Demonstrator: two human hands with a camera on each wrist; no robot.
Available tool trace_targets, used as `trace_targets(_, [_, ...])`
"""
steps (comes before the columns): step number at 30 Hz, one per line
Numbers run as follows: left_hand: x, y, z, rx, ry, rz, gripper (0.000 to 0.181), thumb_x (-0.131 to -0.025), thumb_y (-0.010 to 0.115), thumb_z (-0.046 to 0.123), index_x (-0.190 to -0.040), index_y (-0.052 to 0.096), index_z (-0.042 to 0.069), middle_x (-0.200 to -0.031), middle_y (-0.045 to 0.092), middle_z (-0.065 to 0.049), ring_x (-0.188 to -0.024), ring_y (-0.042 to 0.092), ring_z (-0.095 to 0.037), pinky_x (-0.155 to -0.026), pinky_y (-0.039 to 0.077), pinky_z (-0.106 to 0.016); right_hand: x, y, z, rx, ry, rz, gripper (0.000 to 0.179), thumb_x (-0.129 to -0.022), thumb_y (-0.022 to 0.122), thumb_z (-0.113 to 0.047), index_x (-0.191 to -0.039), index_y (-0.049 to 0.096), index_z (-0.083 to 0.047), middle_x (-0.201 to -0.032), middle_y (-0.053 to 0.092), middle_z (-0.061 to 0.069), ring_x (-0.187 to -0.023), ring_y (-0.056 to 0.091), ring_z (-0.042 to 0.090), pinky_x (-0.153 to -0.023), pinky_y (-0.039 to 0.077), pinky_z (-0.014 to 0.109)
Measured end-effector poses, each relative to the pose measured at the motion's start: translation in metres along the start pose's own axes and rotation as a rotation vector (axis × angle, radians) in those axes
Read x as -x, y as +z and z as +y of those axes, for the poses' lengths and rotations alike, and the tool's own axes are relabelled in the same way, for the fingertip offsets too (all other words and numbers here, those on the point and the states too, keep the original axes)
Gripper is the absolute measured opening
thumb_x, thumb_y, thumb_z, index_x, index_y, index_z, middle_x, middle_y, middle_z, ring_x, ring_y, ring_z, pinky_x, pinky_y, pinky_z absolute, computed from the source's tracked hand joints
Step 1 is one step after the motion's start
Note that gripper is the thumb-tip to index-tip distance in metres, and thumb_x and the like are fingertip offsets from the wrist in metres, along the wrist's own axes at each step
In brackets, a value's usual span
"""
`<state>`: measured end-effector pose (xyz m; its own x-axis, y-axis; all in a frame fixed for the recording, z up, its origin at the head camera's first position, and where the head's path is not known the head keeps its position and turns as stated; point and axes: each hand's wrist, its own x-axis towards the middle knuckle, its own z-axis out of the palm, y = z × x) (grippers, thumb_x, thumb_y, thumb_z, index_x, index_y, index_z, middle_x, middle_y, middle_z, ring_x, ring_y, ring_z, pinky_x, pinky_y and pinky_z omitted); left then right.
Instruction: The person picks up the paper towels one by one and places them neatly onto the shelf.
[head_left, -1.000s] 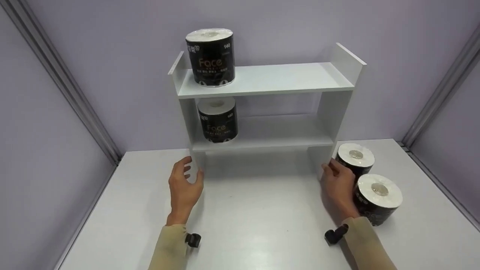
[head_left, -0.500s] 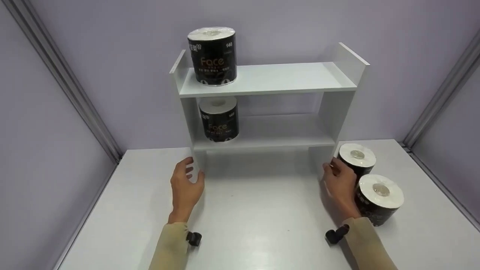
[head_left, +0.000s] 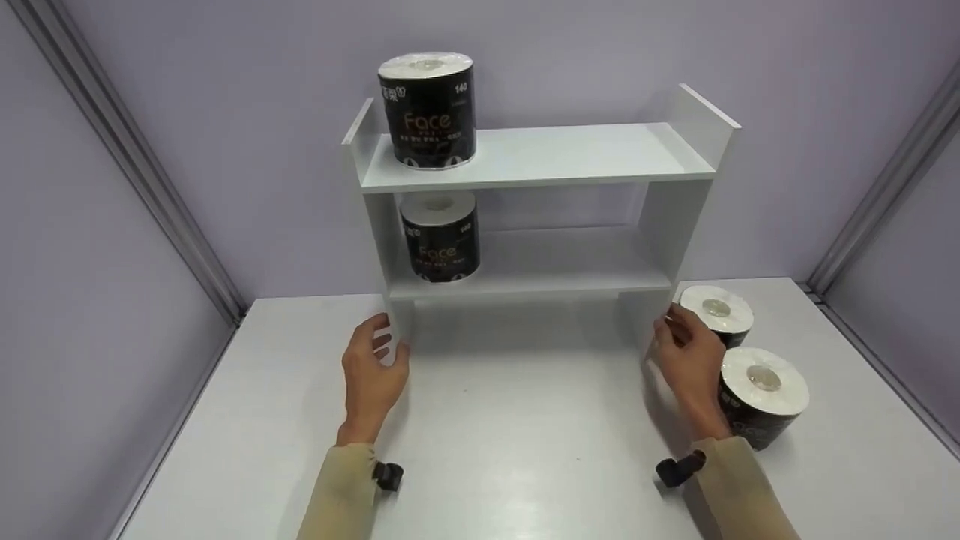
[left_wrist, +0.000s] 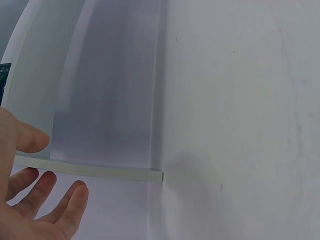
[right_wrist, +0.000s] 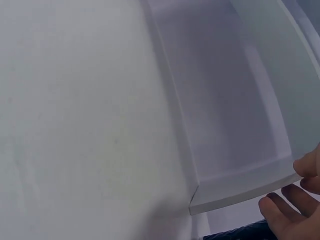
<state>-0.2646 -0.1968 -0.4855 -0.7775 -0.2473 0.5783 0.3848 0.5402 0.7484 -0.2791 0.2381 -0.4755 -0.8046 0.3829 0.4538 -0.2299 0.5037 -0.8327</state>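
A white two-tier shelf (head_left: 540, 286) stands against the back wall. My left hand (head_left: 373, 382) is at its lower left side panel (left_wrist: 100, 171), thumb on the inner side, loosely bent fingers (left_wrist: 75, 202) outside, not visibly pressing. My right hand (head_left: 690, 360) is beside the lower right side panel (right_wrist: 245, 197); its thumb overlaps the panel edge and its fingers (right_wrist: 274, 212) stand outside, slightly apart from it. One black-wrapped toilet roll (head_left: 429, 112) sits on the top shelf's left end, another toilet roll (head_left: 442, 238) on the tier below.
Two more wrapped toilet rolls stand on the white table (head_left: 517, 450) at the right: a rear roll (head_left: 716, 311) beside the shelf and a front roll (head_left: 763, 397) close to my right wrist. Pale walls with metal corner posts (head_left: 150, 165) enclose the table.
My right hand has shifted slightly right and away from the shelf panel. My left hand stays in nearly the same place beside the shelf. The whole view has drifted slightly.
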Motion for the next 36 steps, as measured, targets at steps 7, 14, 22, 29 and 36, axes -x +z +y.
trace_targets(7, [-0.001,0.000,0.000,0.017,-0.005,-0.019,0.043,-0.095,0.074,-0.002,-0.137,0.063,-0.003,-0.130,0.069,-0.022,-0.112,0.074,-0.040,-0.093,0.064,-0.052,0.006,-0.012,-0.020,-0.061,-0.028,-0.002,0.037,-0.102,0.068,-0.004,-0.138,0.067,0.003,-0.134,0.071,0.026,-0.124,0.070,0.039,-0.089,0.047,0.002])
trace_targets(14, [-0.003,0.000,-0.002,0.054,0.002,-0.039,0.040,-0.098,0.071,-0.002,-0.137,0.061,-0.006,-0.133,0.067,-0.026,-0.110,0.075,-0.042,-0.095,0.064,-0.048,0.011,-0.028,-0.027,-0.068,-0.054,-0.033,0.037,-0.100,0.072,-0.003,-0.137,0.068,0.002,-0.133,0.071,0.026,-0.118,0.073,0.030,-0.087,0.051,0.003])
trace_targets(22, [-0.004,-0.006,-0.007,0.072,-0.007,-0.067,0.042,-0.102,0.068,0.000,-0.143,0.061,-0.006,-0.139,0.068,-0.025,-0.110,0.077,-0.040,-0.093,0.064,-0.041,0.008,-0.042,-0.034,-0.048,-0.065,-0.089,0.036,-0.101,0.071,-0.004,-0.137,0.068,0.002,-0.131,0.072,0.026,-0.102,0.063,-0.017,-0.090,0.052,0.003])
trace_targets(29, [-0.004,-0.010,-0.014,0.074,-0.013,-0.032,0.038,-0.102,0.068,-0.001,-0.139,0.065,-0.006,-0.137,0.070,-0.025,-0.108,0.077,-0.041,-0.090,0.065,-0.042,0.012,-0.057,-0.043,0.019,-0.150,-0.141,0.036,-0.103,0.070,-0.009,-0.138,0.068,0.000,-0.133,0.073,0.018,-0.116,0.066,-0.002,-0.100,0.051,0.008])
trace_targets(36, [-0.002,-0.004,-0.010,0.084,-0.071,-0.063,0.038,-0.104,0.067,0.003,-0.141,0.065,-0.004,-0.140,0.068,-0.024,-0.111,0.077,-0.040,-0.092,0.065,-0.040,0.018,-0.084,-0.035,0.032,-0.247,-0.146,0.039,-0.101,0.073,-0.004,-0.139,0.068,0.000,-0.136,0.071,0.022,-0.117,0.055,-0.020,-0.102,0.045,0.003])
